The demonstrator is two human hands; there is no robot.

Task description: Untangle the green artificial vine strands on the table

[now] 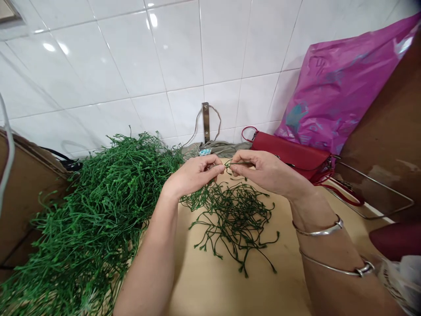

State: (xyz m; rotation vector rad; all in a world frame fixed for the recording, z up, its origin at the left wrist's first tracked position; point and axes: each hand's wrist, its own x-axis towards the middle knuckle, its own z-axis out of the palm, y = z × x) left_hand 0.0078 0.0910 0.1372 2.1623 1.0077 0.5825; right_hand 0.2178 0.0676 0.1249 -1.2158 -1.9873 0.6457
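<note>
My left hand (pixel 197 174) and my right hand (pixel 263 170) are close together above the table, fingertips almost meeting. Each pinches a thin dark green cord (pixel 227 165) between thumb and fingers; I cannot tell whether it is one piece or two. Below them lies a loose pile of short green cords with knotted ends (pixel 235 215), tangled on the pale table. To the left of my left hand rises a much larger heap of brighter green cords (pixel 115 188). Two silver bangles (pixel 324 230) circle my right forearm.
A red handbag (pixel 289 153) and a pink plastic bag (pixel 335 92) stand at the back right, near a bent metal wire frame (pixel 388 193). Grey cloth (pixel 226 148) lies by the white tiled wall (pixel 184 48). At left is a cardboard box (pixel 26 188).
</note>
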